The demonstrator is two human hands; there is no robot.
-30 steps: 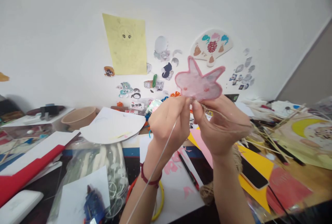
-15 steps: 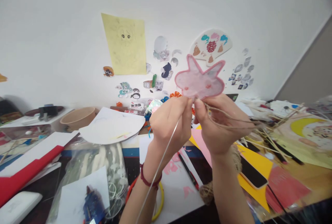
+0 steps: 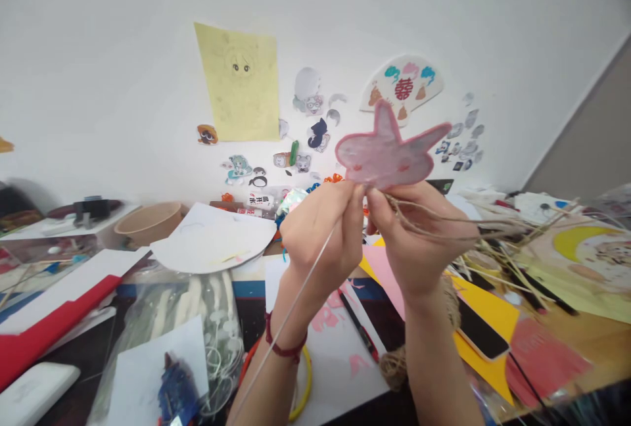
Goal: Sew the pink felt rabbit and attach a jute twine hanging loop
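A flat pink rabbit-head shape (image 3: 382, 153) with a darker pink edge stands upright above both hands, its two ears pointing up and to the right. My left hand (image 3: 323, 235) is closed in a pinch at its lower edge, with a thin pale cord (image 3: 296, 311) running down over the wrist. Beside it, nearly touching, my right hand (image 3: 419, 238) pinches the same lower edge and brown twine (image 3: 438, 221), whose strands trail to the right. The fingertips hide where cord, twine and shape meet.
Below lie a white sheet with pink scraps (image 3: 330, 360), a pen (image 3: 359, 326), a twine ball (image 3: 394, 368) and a phone (image 3: 480, 332) on yellow paper. Left are a glue gun (image 3: 177, 390), a plastic bag (image 3: 217, 307), a white fan shape (image 3: 211, 238) and a round bowl (image 3: 150, 222).
The rabbit shape has tilted and turned slightly, its ears now leaning further right. The twine strands have spread further right, and the pale cord has shifted a little left. Both hands remain pinched.
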